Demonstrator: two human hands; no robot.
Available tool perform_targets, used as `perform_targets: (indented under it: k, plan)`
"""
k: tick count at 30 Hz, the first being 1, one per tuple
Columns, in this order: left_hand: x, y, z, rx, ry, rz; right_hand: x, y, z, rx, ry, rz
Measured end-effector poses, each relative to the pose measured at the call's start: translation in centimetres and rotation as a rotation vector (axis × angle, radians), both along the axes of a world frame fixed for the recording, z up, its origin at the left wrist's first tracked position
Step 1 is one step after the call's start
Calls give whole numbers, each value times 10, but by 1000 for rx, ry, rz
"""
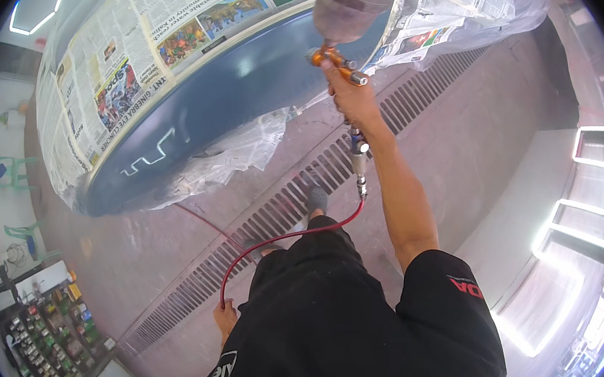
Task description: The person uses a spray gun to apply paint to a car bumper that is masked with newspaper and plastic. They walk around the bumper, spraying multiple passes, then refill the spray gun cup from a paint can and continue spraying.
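Observation:
My right hand (355,100) is wrapped round an orange spray gun (338,66) with a cup (350,13) on top. The gun is raised close to a glossy blue-grey car panel (210,116), whose surrounding parts are masked with newspaper (118,84) and clear plastic film. From the fitting under the grip a red air hose (289,236) loops down to my left side. There my left hand (226,318) is closed round the hose, low beside my body. Whether spray is leaving the nozzle I cannot tell.
A slotted floor grate (282,201) runs diagonally under me, and my feet stand near it. More hose lies on the floor near the panel. A rack of small containers (54,339) is at the lower left, green plastic chairs (13,173) at the far left. Bright light frames line the right.

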State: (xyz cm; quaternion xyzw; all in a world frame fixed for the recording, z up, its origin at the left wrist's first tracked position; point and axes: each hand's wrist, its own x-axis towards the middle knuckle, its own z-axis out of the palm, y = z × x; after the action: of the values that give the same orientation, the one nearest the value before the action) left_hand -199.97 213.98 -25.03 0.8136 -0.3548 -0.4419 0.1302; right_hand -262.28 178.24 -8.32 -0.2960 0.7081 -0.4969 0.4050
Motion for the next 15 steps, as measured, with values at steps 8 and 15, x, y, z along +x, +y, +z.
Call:
perform_targets:
  k: [8,15]
  plan:
    - [-123,-60,53,52,-66,-127,-127,-8,2,-70,38,-94]
    - [-153,-78,42,-27,-142,-221,-214,-25,7,-21,182,-253]
